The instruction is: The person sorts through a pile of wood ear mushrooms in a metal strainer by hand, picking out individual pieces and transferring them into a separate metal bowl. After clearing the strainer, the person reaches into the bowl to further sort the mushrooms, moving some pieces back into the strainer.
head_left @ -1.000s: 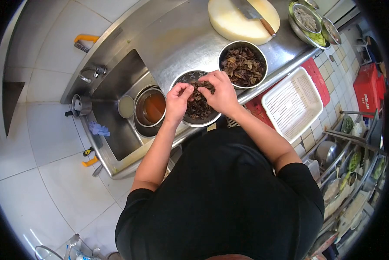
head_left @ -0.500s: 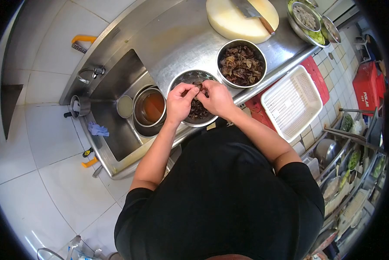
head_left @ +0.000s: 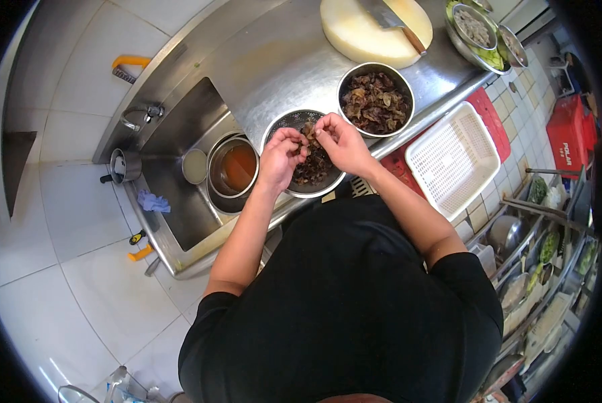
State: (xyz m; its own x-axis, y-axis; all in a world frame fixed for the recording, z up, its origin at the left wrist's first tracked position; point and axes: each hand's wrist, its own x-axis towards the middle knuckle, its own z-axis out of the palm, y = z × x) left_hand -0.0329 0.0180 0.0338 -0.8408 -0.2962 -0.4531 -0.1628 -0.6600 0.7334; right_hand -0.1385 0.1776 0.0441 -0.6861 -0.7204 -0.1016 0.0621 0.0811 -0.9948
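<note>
Along the upper half of the view, beyond a person in a black shirt (head_left: 341, 302), runs a stainless-steel counter (head_left: 267, 67). Its left part drops into a deep rectangular sink (head_left: 170, 195). On the far side of the counter sits a thick, round, pale chopping board (head_left: 344, 40), with a cleaver (head_left: 385, 17) lying flat on it, its wooden handle toward the board's right edge. Beyond the counter's right edge is a white perforated basket (head_left: 448, 161), set over something red.

Near the front edge of the counter, beside the sink, stands a steel colander (head_left: 289, 121) holding dark brown leafy pieces (head_left: 312, 171). Just to its right is a steel bowl (head_left: 381, 69), well filled with more of the same. A steel pot (head_left: 218, 161) of orange-brown liquid stands in the sink, next to a smaller round container (head_left: 194, 166) with pale contents. A crumpled bluish cloth or glove (head_left: 153, 201) lies on the sink's left rim.

Both bare hands are over the colander. The right hand (head_left: 338, 142) has its thumb and fingers drawn together on a small brown piece (head_left: 310, 132) at their tips. The left hand (head_left: 282, 161) faces it, fingers curled loosely, close to that piece; whether they grip anything, I cannot tell.
</note>
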